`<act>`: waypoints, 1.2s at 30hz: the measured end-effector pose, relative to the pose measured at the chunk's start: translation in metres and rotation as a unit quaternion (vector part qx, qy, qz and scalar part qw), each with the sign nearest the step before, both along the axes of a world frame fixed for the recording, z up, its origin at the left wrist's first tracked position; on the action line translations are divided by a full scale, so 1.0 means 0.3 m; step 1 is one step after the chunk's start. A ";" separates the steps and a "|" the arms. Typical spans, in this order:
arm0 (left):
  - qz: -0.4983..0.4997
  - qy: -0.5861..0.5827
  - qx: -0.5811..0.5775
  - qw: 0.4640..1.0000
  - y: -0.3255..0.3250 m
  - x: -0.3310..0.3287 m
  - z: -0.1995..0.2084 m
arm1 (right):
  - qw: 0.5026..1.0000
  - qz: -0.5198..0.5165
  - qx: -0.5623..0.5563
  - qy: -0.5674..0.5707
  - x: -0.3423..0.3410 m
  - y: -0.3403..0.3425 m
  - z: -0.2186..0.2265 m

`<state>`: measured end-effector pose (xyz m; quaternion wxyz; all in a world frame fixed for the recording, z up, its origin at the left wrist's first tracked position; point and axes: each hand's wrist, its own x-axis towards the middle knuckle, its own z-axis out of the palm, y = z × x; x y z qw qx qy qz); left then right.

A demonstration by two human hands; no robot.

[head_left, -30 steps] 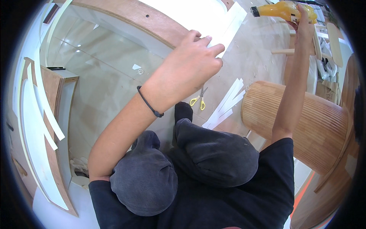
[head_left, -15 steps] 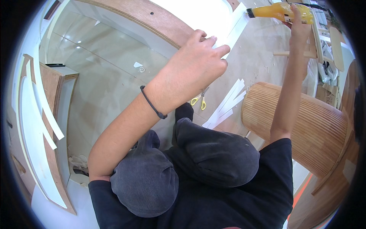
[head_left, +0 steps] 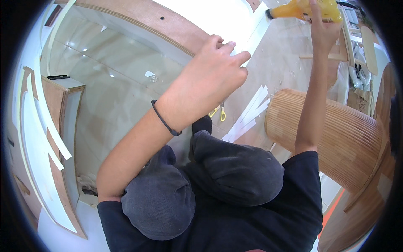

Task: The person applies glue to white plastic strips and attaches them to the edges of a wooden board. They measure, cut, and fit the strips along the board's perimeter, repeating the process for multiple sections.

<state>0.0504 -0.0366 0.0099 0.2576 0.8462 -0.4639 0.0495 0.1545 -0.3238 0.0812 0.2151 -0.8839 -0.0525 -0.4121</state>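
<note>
A yellow-orange squeeze bottle [head_left: 289, 10] lies almost level in my right hand [head_left: 325, 31], the fingers wrapped around its body. The dark tip points left, close to the far end of a white strip [head_left: 257, 31]. My left hand [head_left: 216, 69], with a dark band at the wrist, is at the near end of that strip, its fingers bent over it beside the panel edge. Its fingertips are partly hidden, but they seem to grip the strip. Behind the strip is a bright white panel [head_left: 197, 12] with a wooden border [head_left: 138, 17].
Yellow-handled scissors [head_left: 222, 114] and several loose white strips [head_left: 247, 117] lie on the tiled floor near my foot. A ribbed wooden stool [head_left: 323, 134] lies at the right. A curved white-and-wood panel [head_left: 40, 168] with long strips [head_left: 52, 130] stands at the left.
My right hand and the bottle have shifted slightly left and up, the tip passing along the strip's far end. The left hand keeps its hold, with the whole view drifting a little.
</note>
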 end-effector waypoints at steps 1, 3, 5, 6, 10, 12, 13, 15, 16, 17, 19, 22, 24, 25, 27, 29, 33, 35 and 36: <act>0.001 -0.002 0.006 1.000 0.001 -0.002 0.000 | 0.999 -0.002 0.042 0.032 -0.009 0.003 0.002; 0.002 -0.003 0.009 1.000 0.001 0.000 -0.001 | 0.998 0.037 0.025 0.037 -0.023 0.012 0.008; 0.000 -0.004 0.006 1.000 -0.001 0.001 -0.001 | 0.999 0.031 0.000 0.020 -0.017 0.023 0.009; -0.001 -0.005 0.007 1.000 -0.002 0.000 -0.001 | 1.000 0.006 -0.016 0.000 -0.002 0.030 0.005; -0.004 -0.005 0.016 1.000 -0.002 0.001 0.005 | 0.998 0.060 0.030 -0.016 0.046 0.044 -0.009; -0.001 -0.006 0.013 1.000 0.002 0.002 0.008 | 0.993 0.110 0.049 0.010 0.051 0.047 -0.010; 0.000 -0.007 0.010 1.000 0.001 0.002 0.009 | 0.989 0.136 0.057 0.024 0.048 0.048 -0.008; -0.001 -0.005 0.011 1.000 -0.001 0.002 0.009 | 0.998 0.055 0.008 0.037 0.048 0.055 -0.003; -0.002 -0.004 0.014 1.000 -0.001 0.002 0.009 | 0.999 0.014 -0.016 0.044 0.049 0.058 -0.001; -0.002 -0.002 0.017 1.000 -0.001 0.001 0.008 | 0.998 0.043 0.012 0.033 0.052 0.063 0.000; -0.001 -0.004 0.008 1.000 -0.002 -0.002 0.007 | 0.992 0.105 0.067 0.011 0.061 0.069 0.001; 0.007 -0.006 -0.003 1.000 0.001 0.000 0.004 | 0.975 0.160 0.143 0.050 0.068 0.064 -0.005; 0.004 -0.005 0.001 1.000 0.001 -0.002 0.003 | 0.985 0.147 0.089 0.035 0.072 0.052 -0.010; 0.000 -0.004 0.007 1.000 0.002 -0.001 0.002 | 0.988 0.138 0.061 0.027 0.074 0.045 -0.012; -0.004 -0.004 0.008 1.000 0.000 -0.001 0.001 | 0.991 0.120 0.065 0.004 0.073 0.031 -0.017; -0.001 -0.006 0.003 1.000 0.000 0.001 0.001 | 0.989 0.127 0.071 0.011 0.069 0.020 -0.019; -0.002 -0.006 0.004 1.000 0.000 0.001 0.002 | 0.996 0.086 0.011 0.025 0.054 0.009 -0.015; -0.007 -0.002 0.024 1.000 0.001 0.003 0.003 | 0.999 0.047 -0.020 -0.006 0.044 0.012 -0.014; -0.007 -0.002 0.019 1.000 0.001 0.002 0.004 | 0.998 0.047 -0.019 -0.025 0.034 0.013 -0.014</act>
